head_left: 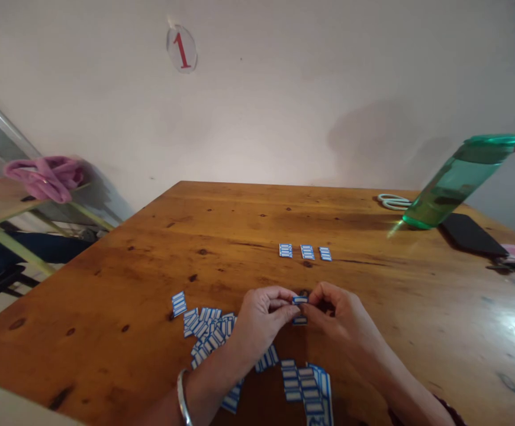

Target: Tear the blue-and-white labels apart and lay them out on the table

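Observation:
A small sheet of blue-bordered white labels (pixel 300 300) is pinched between both hands above the table, its lower part partly hidden by the thumbs. My left hand (pixel 269 313), with a bangle on its wrist, closes thumb and fingers on the sheet's left edge. On the right edge, my right hand (pixel 335 307) is closed in a similar pinch. A loose pile of similar label sheets (pixel 211 331) lies to the left, partly behind my left forearm. Closer to me, more sheets (pixel 308 390) overlap in a stack. Beyond the hands, three small sets (pixel 307 252) lie in a row.
A green water bottle (pixel 459 183) stands at the right rear of the wooden table (pixel 240 228), near a pale cable loop (pixel 393 202) and a dark phone (pixel 473 235). Pink cloth (pixel 47 177) lies on another table at left. A wall closes off the back.

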Demonstrator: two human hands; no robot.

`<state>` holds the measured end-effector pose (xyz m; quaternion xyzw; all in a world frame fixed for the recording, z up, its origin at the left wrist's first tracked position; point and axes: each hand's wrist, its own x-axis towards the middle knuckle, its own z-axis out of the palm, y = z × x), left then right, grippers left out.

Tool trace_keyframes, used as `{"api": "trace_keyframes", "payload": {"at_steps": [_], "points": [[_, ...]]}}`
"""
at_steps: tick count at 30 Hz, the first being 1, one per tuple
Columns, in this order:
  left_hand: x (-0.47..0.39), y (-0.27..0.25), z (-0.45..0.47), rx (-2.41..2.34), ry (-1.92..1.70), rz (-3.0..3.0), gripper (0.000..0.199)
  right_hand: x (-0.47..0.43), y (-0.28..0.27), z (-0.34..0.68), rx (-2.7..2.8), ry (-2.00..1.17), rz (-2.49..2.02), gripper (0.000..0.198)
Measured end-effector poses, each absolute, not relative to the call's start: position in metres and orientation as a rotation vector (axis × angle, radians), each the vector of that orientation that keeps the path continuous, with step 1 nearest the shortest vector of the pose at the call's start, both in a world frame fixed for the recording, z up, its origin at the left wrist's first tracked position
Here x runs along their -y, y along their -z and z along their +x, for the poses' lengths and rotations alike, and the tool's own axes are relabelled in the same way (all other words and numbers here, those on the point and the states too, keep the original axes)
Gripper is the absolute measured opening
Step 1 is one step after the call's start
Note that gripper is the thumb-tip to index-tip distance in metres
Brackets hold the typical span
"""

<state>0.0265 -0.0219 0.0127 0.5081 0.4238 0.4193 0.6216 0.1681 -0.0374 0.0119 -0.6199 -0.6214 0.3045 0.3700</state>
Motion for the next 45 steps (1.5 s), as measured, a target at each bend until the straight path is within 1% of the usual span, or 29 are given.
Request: {"api": "trace_keyframes", "payload": {"at_steps": [4, 7, 10, 13, 18, 23, 28, 32, 36, 40, 45], "points": [[0.020, -0.013, 0.025, -1.017, -1.000, 1.181, 0.004, 0.038, -0.014, 0.169, 1.621, -0.781, -1.584, 0.021], [0.016, -0.015, 0.020, -1.086, -1.076, 1.135, 0.004, 0.040, -0.019, 0.170, 1.678, -0.821, -1.541, 0.013], [0.012, -0.019, 0.015, -1.126, -1.151, 1.055, 0.005, 0.046, -0.023, 0.170, 1.857, -0.899, -1.511, 0.006], [0.010, -0.022, 0.012, -1.137, -1.203, 1.020, 0.006, 0.055, -0.023, 0.166, 2.102, -0.896, -1.526, 0.009], [0.009, -0.019, 0.012, -1.106, -1.197, 1.030, 0.007, 0.069, -0.015, 0.158, 2.444, -0.740, -1.582, 0.018], [0.008, -0.017, 0.011, -1.075, -1.185, 1.009, 0.009, 0.070, -0.010, 0.155, 2.570, -0.735, -1.636, 0.025], [0.007, -0.016, 0.011, -1.067, -1.187, 1.007, 0.012, 0.066, -0.009, 0.151, 2.533, -0.807, -1.572, 0.021], [0.006, -0.014, 0.012, -1.075, -1.164, 0.986, 0.013, 0.061, -0.004, 0.151, 2.433, -0.783, -1.463, 0.018], [0.006, -0.014, 0.011, -1.086, -1.150, 0.996, 0.012, 0.055, -0.005, 0.159, 2.210, -0.801, -1.356, 0.015], [0.008, -0.013, 0.015, -1.099, -1.107, 1.031, 0.010, 0.052, -0.013, 0.167, 1.868, -0.744, -1.411, 0.015], [0.013, -0.011, 0.023, -1.106, -1.015, 1.037, 0.009, 0.049, -0.013, 0.166, 1.658, -0.695, -1.446, 0.015]]}}
